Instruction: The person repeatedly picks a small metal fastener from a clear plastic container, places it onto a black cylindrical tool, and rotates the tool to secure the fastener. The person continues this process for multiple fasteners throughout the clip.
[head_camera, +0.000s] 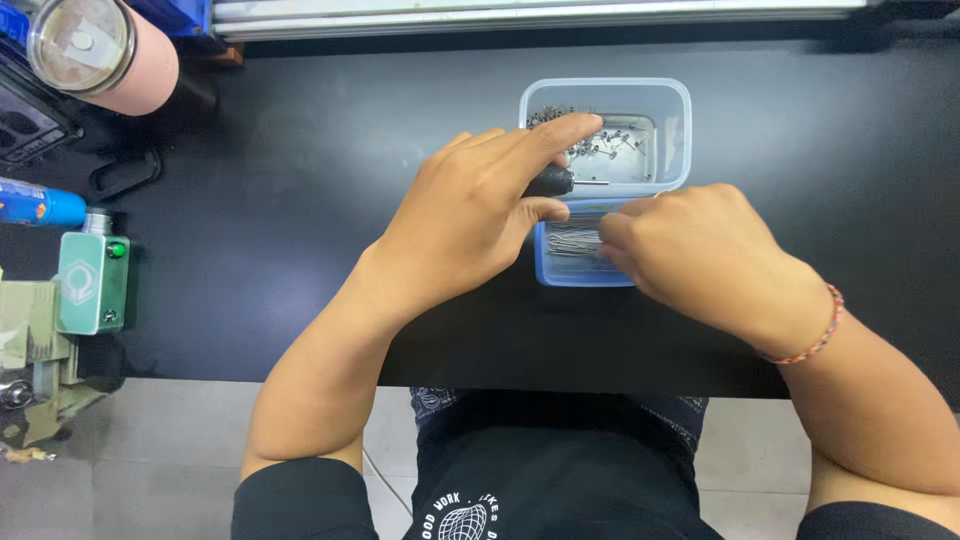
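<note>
Black worktop (300, 150): left hand (470, 215) grips a black tool (550, 182); right hand's (700, 255) grip unclear.

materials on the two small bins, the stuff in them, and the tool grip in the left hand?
Upper bin: translucent plastic, likely; the dark table shows through its walls. Lower bin: same look, bluish tint. Small parts in the upper bin: probably metal, grey with glints. Thin pins in the lower bin: bright silvery, wire-like, likely steel. Tool grip in the left hand: matte black, rubber or plastic, unclear which.
</note>
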